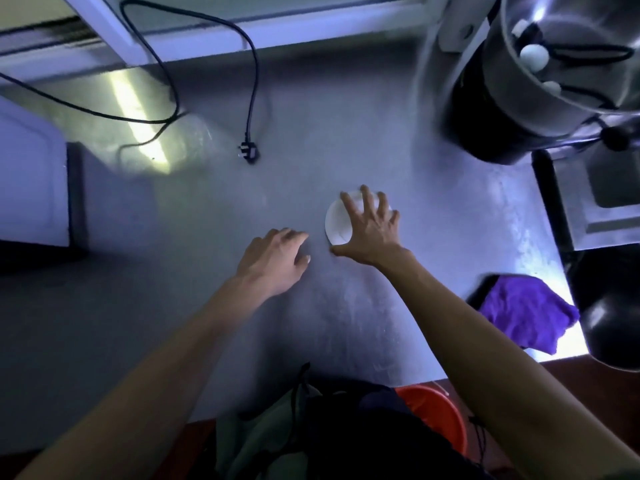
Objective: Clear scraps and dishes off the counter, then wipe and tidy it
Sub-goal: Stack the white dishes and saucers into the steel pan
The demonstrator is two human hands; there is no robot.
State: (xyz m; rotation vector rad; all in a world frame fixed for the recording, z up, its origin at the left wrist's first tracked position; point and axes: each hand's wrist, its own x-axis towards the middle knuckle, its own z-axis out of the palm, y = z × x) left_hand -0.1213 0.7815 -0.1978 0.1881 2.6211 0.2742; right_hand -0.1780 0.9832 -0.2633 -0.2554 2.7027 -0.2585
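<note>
Steel, brushed and faintly streaked, makes up the broad grey surface (pixel 207 216) seen from the head camera, with a pale bar of reflected light lying across its far left part. Near the middle sits a small round white dish (pixel 336 223), smooth and shallow. The right hand (pixel 369 230) lies spread over it — fingers fanned across the far rim, thumb down at the near edge, so the hand touches the dish from above; whether it actually grips cannot be told. The left hand (pixel 273 259) hovers or rests just beside the dish on its left, fingers loosely curled and holding nothing.

A black cable (pixel 254 81) loops across the far side of the surface and ends in a chunky black plug (pixel 248 152) lying flat, well apart from the hands. At the near right corner a crumpled purple cloth (pixel 526 315), soft and fuzzy, lies partly over the edge. Far right stands a round polished metal vessel (pixel 554 74) on a dark base, with white rounded shapes inside it. A flat pale slab (pixel 31 181) with a rounded corner lies at the left edge. Below the near edge of the surface shows the curved rim of an orange plastic bucket (pixel 436 417).
</note>
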